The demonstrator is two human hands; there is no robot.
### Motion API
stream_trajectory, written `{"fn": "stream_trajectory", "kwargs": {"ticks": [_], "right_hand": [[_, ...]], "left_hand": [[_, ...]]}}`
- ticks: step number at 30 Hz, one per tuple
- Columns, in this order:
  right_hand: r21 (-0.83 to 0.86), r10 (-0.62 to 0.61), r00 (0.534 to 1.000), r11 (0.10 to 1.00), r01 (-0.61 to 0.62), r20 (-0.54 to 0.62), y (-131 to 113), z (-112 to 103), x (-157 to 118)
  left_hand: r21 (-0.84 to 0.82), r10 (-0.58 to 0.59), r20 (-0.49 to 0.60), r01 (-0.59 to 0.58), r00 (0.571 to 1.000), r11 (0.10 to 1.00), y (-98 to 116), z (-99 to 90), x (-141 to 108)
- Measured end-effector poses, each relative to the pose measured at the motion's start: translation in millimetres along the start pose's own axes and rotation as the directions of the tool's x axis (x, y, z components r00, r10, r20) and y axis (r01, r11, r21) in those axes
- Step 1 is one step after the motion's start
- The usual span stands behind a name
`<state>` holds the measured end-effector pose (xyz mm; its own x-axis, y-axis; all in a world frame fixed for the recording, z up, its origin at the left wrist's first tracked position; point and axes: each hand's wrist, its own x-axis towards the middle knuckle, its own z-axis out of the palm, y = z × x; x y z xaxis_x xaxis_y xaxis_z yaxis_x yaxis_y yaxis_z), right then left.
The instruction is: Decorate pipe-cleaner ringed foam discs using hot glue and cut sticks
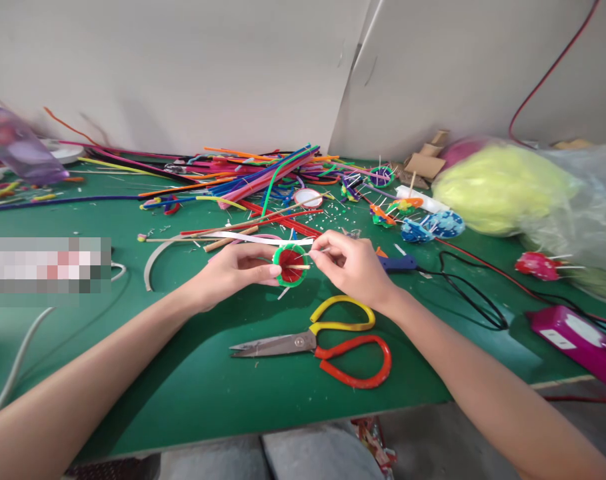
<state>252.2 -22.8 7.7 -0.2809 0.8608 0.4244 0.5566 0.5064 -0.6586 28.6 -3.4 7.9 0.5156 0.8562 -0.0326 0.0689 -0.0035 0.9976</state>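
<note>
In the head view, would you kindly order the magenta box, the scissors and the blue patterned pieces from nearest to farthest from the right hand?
From the right hand:
1. Scissors: just below the hand, toward the person.
2. Blue patterned pieces: right of the hand, farther back.
3. Magenta box: far right, near the front edge.

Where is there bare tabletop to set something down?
Bare green shows between scissors and left forearm, and between right forearm, black cable and magenta box. Beyond left hand and right hand, pipe cleaners crowd it.
</note>
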Motion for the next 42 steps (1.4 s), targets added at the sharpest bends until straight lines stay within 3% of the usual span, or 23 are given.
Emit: {"fn": "stream_trajectory", "kwargs": {"ticks": [42], "right_hand": [[0.012, -0.011, 1.0, 1.0, 0.012, -0.019, -1.3, -1.0, -0.8]], "left_hand": [[0.017, -0.025, 0.005, 0.024, 1.0, 1.0, 0.7, 0.5, -0.9]]}}
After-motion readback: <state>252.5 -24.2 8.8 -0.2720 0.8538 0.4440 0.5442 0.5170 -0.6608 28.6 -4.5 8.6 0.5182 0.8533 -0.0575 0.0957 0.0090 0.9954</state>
